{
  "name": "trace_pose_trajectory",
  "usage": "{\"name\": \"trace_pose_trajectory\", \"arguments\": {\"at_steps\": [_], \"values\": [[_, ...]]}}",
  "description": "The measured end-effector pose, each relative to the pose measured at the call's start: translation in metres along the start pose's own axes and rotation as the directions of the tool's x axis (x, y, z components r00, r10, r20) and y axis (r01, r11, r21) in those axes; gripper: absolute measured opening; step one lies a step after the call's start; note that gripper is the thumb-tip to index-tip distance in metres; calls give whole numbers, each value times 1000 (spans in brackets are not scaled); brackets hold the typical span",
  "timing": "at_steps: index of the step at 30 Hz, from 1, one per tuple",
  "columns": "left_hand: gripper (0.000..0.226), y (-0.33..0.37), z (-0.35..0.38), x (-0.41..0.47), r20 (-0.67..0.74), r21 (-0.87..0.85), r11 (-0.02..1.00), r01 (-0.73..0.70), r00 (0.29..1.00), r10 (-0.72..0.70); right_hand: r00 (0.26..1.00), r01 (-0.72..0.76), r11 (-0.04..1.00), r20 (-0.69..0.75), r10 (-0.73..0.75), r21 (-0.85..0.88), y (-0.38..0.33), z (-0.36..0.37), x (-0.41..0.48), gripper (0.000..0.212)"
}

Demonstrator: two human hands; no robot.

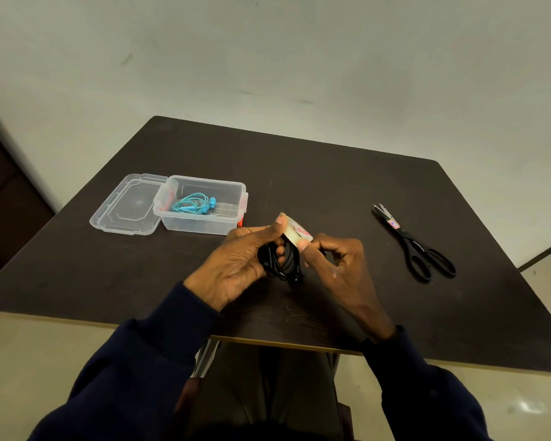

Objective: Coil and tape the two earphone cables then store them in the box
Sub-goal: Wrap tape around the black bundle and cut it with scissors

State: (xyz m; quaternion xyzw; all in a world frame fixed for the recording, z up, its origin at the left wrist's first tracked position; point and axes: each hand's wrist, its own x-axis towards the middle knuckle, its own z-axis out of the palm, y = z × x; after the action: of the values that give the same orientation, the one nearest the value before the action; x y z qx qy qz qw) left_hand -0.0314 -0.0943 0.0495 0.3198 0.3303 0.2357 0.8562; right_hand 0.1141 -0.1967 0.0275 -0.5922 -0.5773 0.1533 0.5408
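1. Head view: the left hand [236, 262] grips the coiled black earphone cable [283, 265] above the bench [331, 186], its thumb pressed on the tape [296, 232].
2. The right hand [337, 265] pinches the tape just beside the coil.
3. The teal earphones [193, 203] lie inside the open box [201, 224], its lid [124, 208] beside it on the left.
4. Scissors [417, 246] lie well right of both hands.

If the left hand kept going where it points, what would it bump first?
Probably nothing new: the left hand holds the cable and tape, and beyond them lies only bare table. The box sits off to its left.
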Motion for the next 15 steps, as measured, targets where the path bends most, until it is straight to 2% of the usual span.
{"name": "trace_pose_trajectory", "arguments": {"at_steps": [4, 6, 10, 15], "values": [[25, -2, 4, -1, 3, 12, 1000, 5, 1000, -5, 999, 2, 1000, -40, -3, -20, -4, -1, 1, 40], [31, -1, 6, -2, 5, -2, 1000, 8, 1000, -8, 1000, -2, 1000, -30, 2, -11, -6, -4, 1, 35], [36, 3, 3, 2, -20, -62, 997, 42, 999, -43, 994, 15, 1000, 110, -16, 11, -5, -12, -1, 17], [32, 5, -2, 5, -5, -90, 991, 94, 995, -95, 968, 27, 999, 247, -33, 29, -3, -20, -2, 21]]}}
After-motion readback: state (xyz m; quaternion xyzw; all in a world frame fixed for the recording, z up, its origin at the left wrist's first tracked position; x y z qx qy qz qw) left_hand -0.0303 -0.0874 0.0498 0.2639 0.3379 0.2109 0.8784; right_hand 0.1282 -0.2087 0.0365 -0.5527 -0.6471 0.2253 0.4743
